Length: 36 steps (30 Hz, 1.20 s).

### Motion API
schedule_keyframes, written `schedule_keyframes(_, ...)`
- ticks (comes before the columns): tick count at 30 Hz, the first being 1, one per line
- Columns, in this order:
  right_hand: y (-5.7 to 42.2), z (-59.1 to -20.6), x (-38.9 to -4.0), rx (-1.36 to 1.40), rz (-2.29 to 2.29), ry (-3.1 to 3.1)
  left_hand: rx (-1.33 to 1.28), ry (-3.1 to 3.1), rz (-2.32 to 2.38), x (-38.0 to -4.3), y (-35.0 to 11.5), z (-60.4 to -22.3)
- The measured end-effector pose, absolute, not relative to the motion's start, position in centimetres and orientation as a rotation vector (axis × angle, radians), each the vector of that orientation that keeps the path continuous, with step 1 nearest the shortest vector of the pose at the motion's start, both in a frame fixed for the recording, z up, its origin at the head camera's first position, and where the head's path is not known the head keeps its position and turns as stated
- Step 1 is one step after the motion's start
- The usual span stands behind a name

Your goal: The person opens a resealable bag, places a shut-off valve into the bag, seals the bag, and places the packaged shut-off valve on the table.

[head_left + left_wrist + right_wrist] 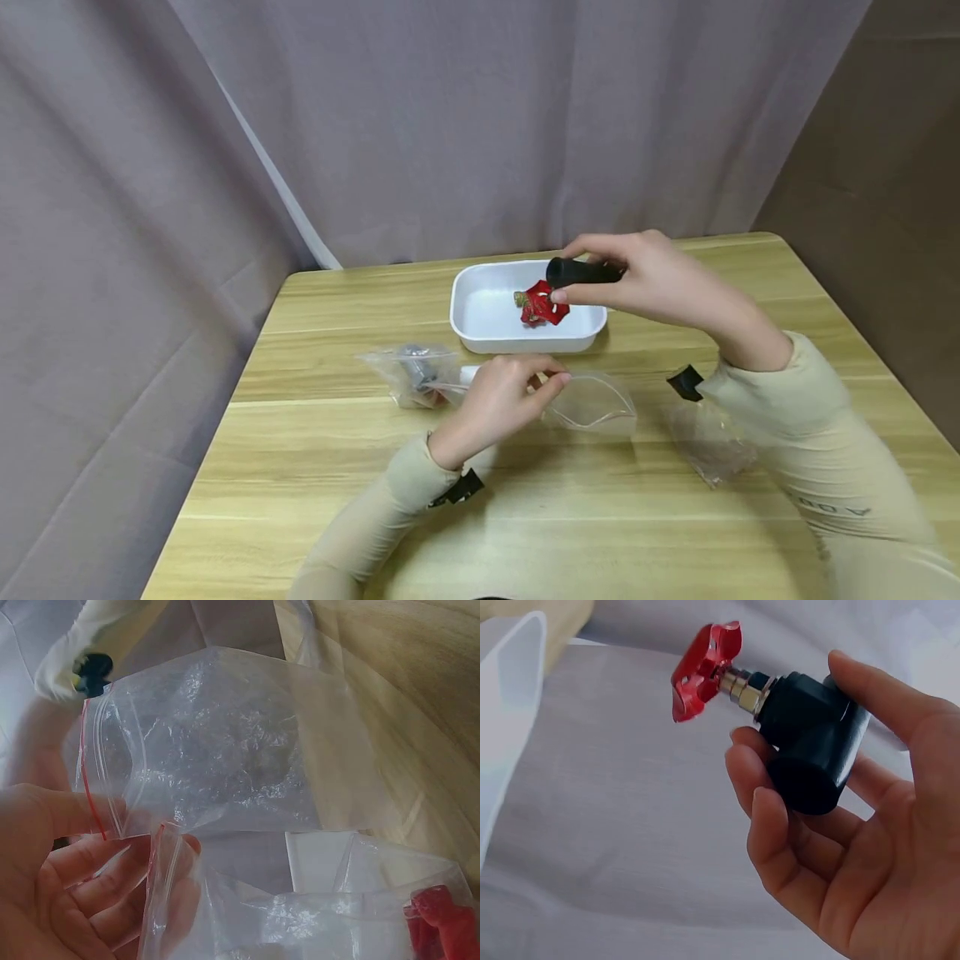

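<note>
My right hand [652, 275] holds a valve with a black body [810, 731], a brass stem and a red handwheel [705, 671], thumb and fingers around the body. The valve is above the right part of the white tray [483, 312], where red and brass parts [536, 304] overlap the tray's inside. In front of the tray, my left hand [506, 400] pinches the zip edge of a clear zip bag [217, 750] between thumb and fingers. The zip edge of a second clear bag [247, 907], with a red piece [439, 922] at its far end, overlaps the left fingers.
Left of my left hand lies a zip bag with a grey part [417, 367] inside. Another clear bag [712, 446] is on the table [585, 533] below my right forearm. Grey curtain [450, 125] hangs behind the table's far edge.
</note>
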State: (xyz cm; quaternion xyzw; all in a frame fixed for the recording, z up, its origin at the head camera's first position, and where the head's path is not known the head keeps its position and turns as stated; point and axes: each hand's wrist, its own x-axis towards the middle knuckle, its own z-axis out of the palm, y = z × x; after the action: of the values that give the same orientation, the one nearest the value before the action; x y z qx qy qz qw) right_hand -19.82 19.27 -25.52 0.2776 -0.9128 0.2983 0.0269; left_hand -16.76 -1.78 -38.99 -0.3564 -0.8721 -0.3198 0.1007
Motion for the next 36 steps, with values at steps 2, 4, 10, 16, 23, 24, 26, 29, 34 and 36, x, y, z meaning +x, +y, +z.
schedule_keyframes(2, 19.8, -24.9, -18.4, 0.877, 0.894, -2.788, -1.052, -2.578, -0.943, -16.8, -1.7, -38.9)
schedule_keyframes(4, 20.3, -24.6, -17.3, 0.907, 0.880, -2.749, -1.050, -2.580, -0.943, -16.7, -1.7, -38.9)
schedule_keyframes(10, 21.0, -24.9, -15.3, 1.052, 0.815, -2.637, -1.040, -2.584, -0.950, -16.7, -1.6, -39.0)
schedule_keyframes(16, 21.2, -26.1, -14.5, 1.067, 0.775, -2.689, -1.022, -2.584, -0.960, -16.6, -1.6, -39.1)
schedule_keyframes(23, 21.5, -27.6, -14.3, 1.164, 0.764, -2.659, -1.021, -2.572, -0.996, -16.6, -1.6, -39.2)
schedule_keyframes(24, 21.5, -27.8, -14.3, 1.171, 0.754, -2.653, -1.021, -2.573, -1.003, -16.6, -1.6, -39.2)
schedule_keyframes(26, 21.6, -28.1, -14.2, 1.172, 0.742, -2.663, -1.019, -2.579, -1.009, -16.6, -1.6, -39.2)
schedule_keyframes(29, 21.7, -28.4, -14.1, 1.156, 0.727, -2.708, -1.017, -2.583, -1.004, -16.7, -1.6, -39.3)
schedule_keyframes(34, 21.5, -28.9, -14.0, 1.136, 0.701, -2.778, -1.017, -2.565, -1.012, -17.0, -1.7, -39.5)
schedule_keyframes(36, 21.5, -29.1, -14.1, 1.130, 0.698, -2.802, -1.019, -2.559, -1.037, -17.2, -1.7, -39.6)
